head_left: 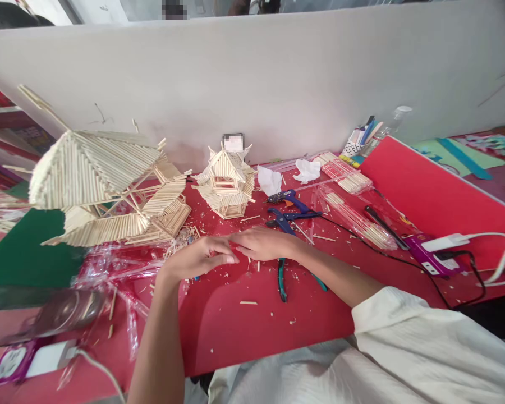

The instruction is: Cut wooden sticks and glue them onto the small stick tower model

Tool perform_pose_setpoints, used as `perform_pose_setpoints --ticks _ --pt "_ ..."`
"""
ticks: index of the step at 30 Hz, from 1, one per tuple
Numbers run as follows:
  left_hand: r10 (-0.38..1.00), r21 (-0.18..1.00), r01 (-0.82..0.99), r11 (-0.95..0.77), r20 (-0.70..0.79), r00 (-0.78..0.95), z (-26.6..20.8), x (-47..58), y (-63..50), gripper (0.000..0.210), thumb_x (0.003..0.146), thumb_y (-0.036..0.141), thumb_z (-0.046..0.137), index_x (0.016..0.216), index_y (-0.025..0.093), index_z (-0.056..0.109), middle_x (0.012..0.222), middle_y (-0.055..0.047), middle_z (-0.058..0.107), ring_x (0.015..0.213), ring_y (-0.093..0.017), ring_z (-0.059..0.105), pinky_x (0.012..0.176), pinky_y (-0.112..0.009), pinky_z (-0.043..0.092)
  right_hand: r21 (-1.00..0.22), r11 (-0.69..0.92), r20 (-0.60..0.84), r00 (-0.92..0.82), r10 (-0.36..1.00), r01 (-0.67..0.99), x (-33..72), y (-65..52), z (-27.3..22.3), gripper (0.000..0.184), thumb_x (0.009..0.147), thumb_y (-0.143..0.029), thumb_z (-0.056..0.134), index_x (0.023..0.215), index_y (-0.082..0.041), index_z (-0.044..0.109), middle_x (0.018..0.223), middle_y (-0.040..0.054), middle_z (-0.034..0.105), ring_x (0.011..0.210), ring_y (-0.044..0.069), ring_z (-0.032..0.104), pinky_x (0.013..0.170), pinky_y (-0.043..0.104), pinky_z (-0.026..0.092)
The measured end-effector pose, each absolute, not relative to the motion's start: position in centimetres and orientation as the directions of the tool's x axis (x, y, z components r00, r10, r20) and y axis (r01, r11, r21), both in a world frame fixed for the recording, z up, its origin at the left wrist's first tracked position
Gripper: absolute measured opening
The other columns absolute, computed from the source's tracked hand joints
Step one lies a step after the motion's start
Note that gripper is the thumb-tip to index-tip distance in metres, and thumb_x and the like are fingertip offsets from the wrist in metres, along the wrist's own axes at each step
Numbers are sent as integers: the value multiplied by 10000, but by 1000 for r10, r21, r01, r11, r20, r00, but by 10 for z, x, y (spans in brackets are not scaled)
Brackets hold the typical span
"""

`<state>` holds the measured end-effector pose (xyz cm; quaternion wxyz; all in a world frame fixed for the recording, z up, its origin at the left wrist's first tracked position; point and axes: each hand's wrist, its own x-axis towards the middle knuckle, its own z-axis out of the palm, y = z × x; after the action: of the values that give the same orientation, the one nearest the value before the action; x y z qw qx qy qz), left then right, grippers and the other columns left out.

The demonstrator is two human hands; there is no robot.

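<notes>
My left hand point(199, 256) is just above the red table point(235, 331), palm down, fingers loosely stretched and apart from the thumb. Beside it, my right hand point(266, 243) reaches in from the right with its fingers out flat, their tips close to or touching the left fingers. I see nothing held in either. Teal-handled pliers point(282, 280) lie partly under my right wrist. Beyond the hands stands a small stick-built pavilion point(227, 188), with a larger stick pavilion point(105, 168) to the left. Past my right hand lie a blue glue gun point(292, 199) and a blue-handled tool point(284, 220).
Bundles of sticks in plastic point(357, 219), a black pen-like tool point(385, 227) and a purple power strip point(433, 258) lie right, near a red board point(441, 196). Crumpled plastic wrap point(118, 275) lies left. Scraps litter the table, below a white partition point(252, 84).
</notes>
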<state>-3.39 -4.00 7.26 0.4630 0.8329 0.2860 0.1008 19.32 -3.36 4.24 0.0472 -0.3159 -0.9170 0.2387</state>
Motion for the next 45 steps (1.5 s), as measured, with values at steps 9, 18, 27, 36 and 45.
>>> perform_pose_setpoints --ticks 9,18,27,36,45 --pt "935 521 821 -233 -112 336 53 -66 -26 281 900 197 493 1066 229 718 1046 -37 777 985 -215 705 807 -262 477 -577 701 -120 -892 435 419 199 -30 54 400 1021 -180 474 1363 -279 656 1309 29 718 1150 204 686 956 335 499" --pt "968 278 946 -168 -135 211 64 -51 -31 274 978 387 487 811 223 629 776 -29 690 746 -193 642 633 -271 353 -211 596 58 -598 799 775 198 -24 31 517 993 -161 447 1499 -241 517 1532 139 519 938 240 748 758 353 577" --pt "960 187 957 -222 -128 248 59 -50 -31 369 1002 420 434 788 216 655 982 -64 696 875 -207 657 707 -274 402 -196 626 60 -628 776 755 190 -15 16 554 974 -144 445 1525 -198 476 1614 136 413 1211 295 677 926 404 599" --pt "966 157 969 -192 -142 214 57 -51 -31 336 1006 430 448 952 240 719 1054 -69 722 954 -229 685 765 -280 451 -261 623 129 -612 780 738 185 -7 5 529 1006 -168 429 1534 -156 462 1587 134 448 1364 294 561 1062 444 549" --pt "965 162 966 -200 -138 223 58 -56 -31 269 998 298 458 988 237 721 1117 -61 748 1003 -233 695 791 -281 463 -474 721 5 -817 576 505 192 -21 36 411 1019 -187 488 1405 -220 624 1473 64 600 1354 215 575 1154 384 445"
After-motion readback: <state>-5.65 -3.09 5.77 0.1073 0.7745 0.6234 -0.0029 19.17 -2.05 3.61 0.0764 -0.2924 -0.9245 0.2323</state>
